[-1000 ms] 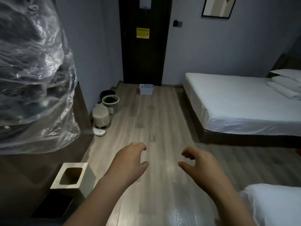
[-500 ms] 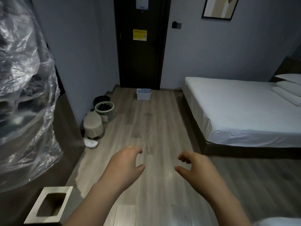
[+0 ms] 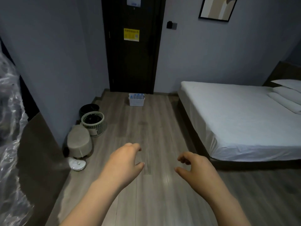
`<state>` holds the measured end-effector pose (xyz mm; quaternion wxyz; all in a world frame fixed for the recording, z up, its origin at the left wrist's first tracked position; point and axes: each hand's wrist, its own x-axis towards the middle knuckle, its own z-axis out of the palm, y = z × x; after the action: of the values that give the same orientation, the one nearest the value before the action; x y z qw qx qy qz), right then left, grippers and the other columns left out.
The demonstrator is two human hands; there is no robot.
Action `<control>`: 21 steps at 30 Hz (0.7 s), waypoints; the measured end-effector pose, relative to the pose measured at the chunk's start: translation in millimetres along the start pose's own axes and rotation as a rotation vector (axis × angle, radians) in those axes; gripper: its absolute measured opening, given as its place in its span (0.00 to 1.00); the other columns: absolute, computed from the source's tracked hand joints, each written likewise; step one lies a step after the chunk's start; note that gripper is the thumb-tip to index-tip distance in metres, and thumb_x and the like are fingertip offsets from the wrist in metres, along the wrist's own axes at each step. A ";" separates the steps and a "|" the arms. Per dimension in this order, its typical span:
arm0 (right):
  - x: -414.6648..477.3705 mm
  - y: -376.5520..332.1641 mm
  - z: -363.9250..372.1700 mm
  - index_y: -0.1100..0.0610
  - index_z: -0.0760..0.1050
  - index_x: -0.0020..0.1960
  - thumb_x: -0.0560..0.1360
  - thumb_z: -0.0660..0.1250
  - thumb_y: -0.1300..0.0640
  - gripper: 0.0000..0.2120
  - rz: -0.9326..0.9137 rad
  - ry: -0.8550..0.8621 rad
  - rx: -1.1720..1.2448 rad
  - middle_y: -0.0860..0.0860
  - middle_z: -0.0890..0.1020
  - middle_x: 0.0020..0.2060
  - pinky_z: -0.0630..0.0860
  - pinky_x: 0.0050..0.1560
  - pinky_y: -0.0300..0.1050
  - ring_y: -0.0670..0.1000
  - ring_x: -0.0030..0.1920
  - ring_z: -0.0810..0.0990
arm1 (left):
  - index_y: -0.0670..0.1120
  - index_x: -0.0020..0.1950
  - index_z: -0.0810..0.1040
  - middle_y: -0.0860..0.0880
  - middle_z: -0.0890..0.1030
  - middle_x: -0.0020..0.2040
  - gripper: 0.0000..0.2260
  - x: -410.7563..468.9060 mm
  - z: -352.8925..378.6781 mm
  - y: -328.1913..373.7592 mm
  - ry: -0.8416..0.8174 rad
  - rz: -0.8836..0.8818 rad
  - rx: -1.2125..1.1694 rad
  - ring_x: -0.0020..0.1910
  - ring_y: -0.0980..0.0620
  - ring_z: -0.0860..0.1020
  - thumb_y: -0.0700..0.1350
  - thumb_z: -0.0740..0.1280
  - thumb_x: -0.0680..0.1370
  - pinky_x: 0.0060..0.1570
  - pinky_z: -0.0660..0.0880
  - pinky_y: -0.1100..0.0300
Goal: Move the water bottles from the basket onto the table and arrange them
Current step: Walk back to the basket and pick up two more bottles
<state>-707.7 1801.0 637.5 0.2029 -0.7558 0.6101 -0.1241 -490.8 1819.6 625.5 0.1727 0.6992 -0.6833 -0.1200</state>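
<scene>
A white basket [image 3: 136, 101] stands on the wooden floor in front of the dark door, far ahead of me. Several water bottles with blue caps [image 3: 136, 95] stick up out of it. My left hand [image 3: 124, 162] and my right hand [image 3: 197, 168] are stretched out in front of me over the floor, fingers loosely curled, holding nothing. Both hands are far short of the basket. No table shows in this view.
A bed with white sheets [image 3: 241, 121] fills the right side. By the left wall sit a black bin [image 3: 89, 109], a perforated wastebasket [image 3: 93, 123], a beige stool [image 3: 79, 141] and a white slipper [image 3: 77, 164]. Clear plastic wrap [image 3: 9, 128] hangs over dark furniture at the left edge.
The view has moved forward and turned left: the basket and door look nearer, the white box at lower left has left the frame. Both hands stay empty and loosely curled.
</scene>
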 end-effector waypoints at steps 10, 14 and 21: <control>175.0 6.1 5.2 0.49 0.74 0.62 0.75 0.68 0.49 0.16 0.013 -0.007 0.001 0.43 0.78 0.57 0.74 0.58 0.37 0.42 0.57 0.76 | 0.52 0.65 0.71 0.53 0.74 0.62 0.19 164.7 15.9 -39.6 -0.050 -0.005 0.017 0.60 0.53 0.74 0.53 0.66 0.75 0.57 0.70 0.61; 259.7 10.1 -13.3 0.49 0.74 0.61 0.75 0.68 0.49 0.16 -0.016 0.017 0.010 0.44 0.79 0.57 0.75 0.57 0.37 0.42 0.57 0.77 | 0.52 0.64 0.72 0.52 0.75 0.61 0.19 244.4 9.1 -44.1 -0.040 -0.027 0.030 0.60 0.53 0.74 0.53 0.66 0.74 0.56 0.70 0.62; 388.5 4.8 -21.0 0.49 0.74 0.61 0.75 0.68 0.48 0.16 -0.064 -0.020 -0.010 0.44 0.79 0.56 0.74 0.56 0.35 0.42 0.57 0.77 | 0.51 0.62 0.73 0.51 0.76 0.59 0.18 359.6 3.9 -67.0 -0.034 -0.097 0.013 0.58 0.51 0.75 0.52 0.67 0.73 0.56 0.72 0.58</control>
<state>-633.7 1419.1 630.6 0.2013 -0.7770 0.5842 -0.1199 -417.6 1461.2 619.2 0.1505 0.7304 -0.6523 -0.1359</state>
